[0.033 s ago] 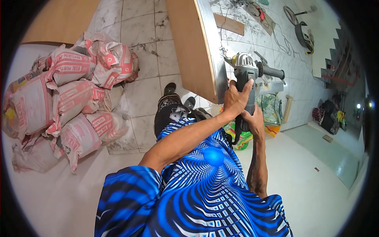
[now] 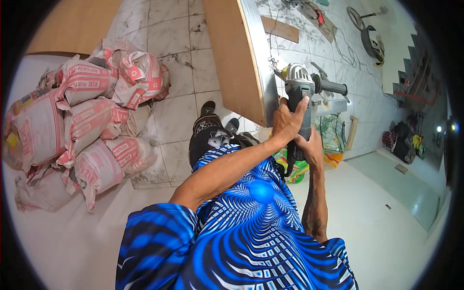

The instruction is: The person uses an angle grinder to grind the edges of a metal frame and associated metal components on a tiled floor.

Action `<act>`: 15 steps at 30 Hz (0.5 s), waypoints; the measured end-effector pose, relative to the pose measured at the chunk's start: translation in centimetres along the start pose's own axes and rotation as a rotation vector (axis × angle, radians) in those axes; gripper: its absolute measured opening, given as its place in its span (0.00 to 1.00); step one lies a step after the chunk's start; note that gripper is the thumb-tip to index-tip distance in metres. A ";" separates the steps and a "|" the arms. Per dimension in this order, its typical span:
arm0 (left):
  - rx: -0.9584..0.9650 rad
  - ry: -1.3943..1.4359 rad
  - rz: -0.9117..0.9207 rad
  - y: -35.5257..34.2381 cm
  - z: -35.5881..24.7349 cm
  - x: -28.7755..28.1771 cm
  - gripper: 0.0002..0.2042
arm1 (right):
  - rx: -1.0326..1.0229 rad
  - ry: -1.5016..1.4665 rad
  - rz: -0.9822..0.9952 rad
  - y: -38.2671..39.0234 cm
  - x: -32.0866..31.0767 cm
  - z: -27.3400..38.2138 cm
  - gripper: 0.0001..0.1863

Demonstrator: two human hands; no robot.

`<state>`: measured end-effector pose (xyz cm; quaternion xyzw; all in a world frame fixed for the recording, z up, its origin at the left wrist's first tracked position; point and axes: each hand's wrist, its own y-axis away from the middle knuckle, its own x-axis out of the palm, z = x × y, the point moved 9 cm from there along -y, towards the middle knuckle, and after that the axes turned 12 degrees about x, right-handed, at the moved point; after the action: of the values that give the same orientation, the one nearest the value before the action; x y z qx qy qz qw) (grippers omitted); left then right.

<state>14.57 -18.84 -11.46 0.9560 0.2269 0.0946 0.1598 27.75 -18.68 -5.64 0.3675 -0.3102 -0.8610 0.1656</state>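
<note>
A dark angle grinder point(image 2: 298, 89) with a silver gear head is held beside the edge of a large tan wooden panel point(image 2: 234, 63). Along that side of the panel runs a shiny grey edge strip point(image 2: 261, 63). My left hand point(image 2: 288, 122) is wrapped round the grinder's body just behind the head. Lower down, my right hand point(image 2: 311, 145) grips the rear of the body. The black side handle point(image 2: 334, 88) sticks out to the right with no hand on it. The grinder's head is close to the strip; I cannot make out its disc.
Several white sacks with red print point(image 2: 87, 79) are piled on the left. A wood offcut point(image 2: 281, 30) and a loose cable point(image 2: 345, 55) lie on the tiled floor beyond the panel. Clear-green plastic packaging point(image 2: 331, 133) is right of my hands. A black tyre point(image 2: 371, 46) stands far right.
The angle grinder and both hands have shifted very slightly left, toward the panel's edge. The grip is the same.
</note>
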 end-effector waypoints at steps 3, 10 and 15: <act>0.015 0.076 0.001 0.4 -0.1 -0.5 0.35 | -0.007 0.082 -0.019 0.3 0.2 0.6 0.29; -0.079 0.088 0.060 0.4 0.6 0.3 0.38 | -0.030 0.034 -0.012 -0.2 0.1 -0.1 0.30; 0.065 0.038 -0.030 0.0 1.0 -0.3 0.36 | -0.032 0.122 0.006 -0.7 0.3 -0.1 0.30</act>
<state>14.61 -19.26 -12.45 0.9552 0.2474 0.1030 0.1255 27.55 -18.36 -6.26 0.4157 -0.2869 -0.8414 0.1923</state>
